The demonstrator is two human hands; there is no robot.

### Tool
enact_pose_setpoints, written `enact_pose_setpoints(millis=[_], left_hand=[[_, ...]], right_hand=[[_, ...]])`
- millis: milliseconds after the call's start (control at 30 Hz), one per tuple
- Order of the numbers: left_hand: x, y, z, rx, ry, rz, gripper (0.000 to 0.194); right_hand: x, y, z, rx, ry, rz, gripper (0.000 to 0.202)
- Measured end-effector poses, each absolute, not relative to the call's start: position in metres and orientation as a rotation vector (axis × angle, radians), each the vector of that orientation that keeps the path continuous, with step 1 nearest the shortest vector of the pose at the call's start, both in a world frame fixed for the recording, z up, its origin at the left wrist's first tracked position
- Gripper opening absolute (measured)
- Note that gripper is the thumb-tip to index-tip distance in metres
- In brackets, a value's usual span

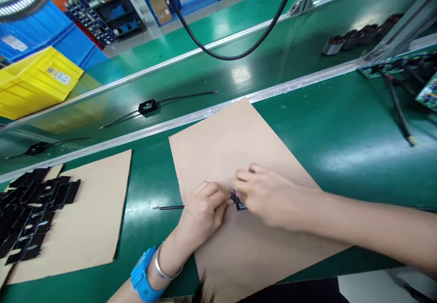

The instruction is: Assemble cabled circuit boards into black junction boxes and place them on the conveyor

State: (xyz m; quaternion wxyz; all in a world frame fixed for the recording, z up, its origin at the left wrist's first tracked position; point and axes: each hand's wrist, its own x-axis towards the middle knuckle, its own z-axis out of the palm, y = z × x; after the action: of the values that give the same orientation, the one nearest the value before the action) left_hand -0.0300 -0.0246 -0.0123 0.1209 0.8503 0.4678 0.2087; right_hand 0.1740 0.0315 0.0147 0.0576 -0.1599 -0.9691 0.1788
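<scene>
Left hand (205, 206) and right hand (264, 193): fingertips drawn in, both pinching a small black rectangular part with green circuitry (241, 206), partly hidden, over a flat brown cardboard sheet (225, 152) on the glossy green table (150, 180).

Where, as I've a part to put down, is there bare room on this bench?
The green benchtop is bare between the middle cardboard sheet and the circuit boards; the left cardboard sheet is bare along its right side. Crowded: its left end, under black casings, and the middle sheet's centre, where the left hand and right hand handle a small casing.
</scene>
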Motion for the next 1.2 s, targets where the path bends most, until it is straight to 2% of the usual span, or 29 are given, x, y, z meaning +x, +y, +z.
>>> enact_pose_setpoints(millis=[200,300,400,533,633,700,800,833,967,1200], left_hand=[[-0.038,-0.034,0.003,2.384,1.353,0.629,0.021],[-0.034,-0.036,0.002,2.534,1.184,0.606,0.022],[-0.029,-0.034,-0.004,2.711,1.081,0.544,0.023],[-0.025,-0.03,-0.002,2.732,1.054,0.482,0.021],[-0.019,-0.026,0.011,2.635,1.046,0.419,0.021],[-0.013,-0.024,0.017,2.59,1.025,0.398,0.023],[-0.007,-0.021,0.012,2.629,0.944,0.38,0.03],[-0.006,-0.021,0.008,2.662,0.919,0.37,0.033],[-0.007,-0.023,-0.009,2.751,0.913,0.397,0.039],[-0.001,-0.026,-0.024,2.692,0.976,0.536,0.024]], right_hand=[[0.226,0.033,0.027,-0.804,-2.565,0.55,0.028],[0.231,0.023,0.021,-0.873,-2.566,0.626,0.028],[0.223,0.016,0.009,-0.92,-2.614,0.637,0.039],[0.214,0.015,0.0,-0.958,-2.653,0.643,0.035],[0.224,0.016,0.007,-1.045,-2.612,0.742,0.047],[0.235,0.016,0.014,-1.154,-2.559,0.853,0.041],[0.245,0.016,0.02,-1.317,-2.51,1.0,0.01],[0.247,0.016,0.021,-1.344,-2.508,1.025,0.008],[0.24,0.018,0.025,-1.295,-2.528,1.065,0.019],[0.223,0.045,0.031,-1.051,-2.681,1.314,0.024]])
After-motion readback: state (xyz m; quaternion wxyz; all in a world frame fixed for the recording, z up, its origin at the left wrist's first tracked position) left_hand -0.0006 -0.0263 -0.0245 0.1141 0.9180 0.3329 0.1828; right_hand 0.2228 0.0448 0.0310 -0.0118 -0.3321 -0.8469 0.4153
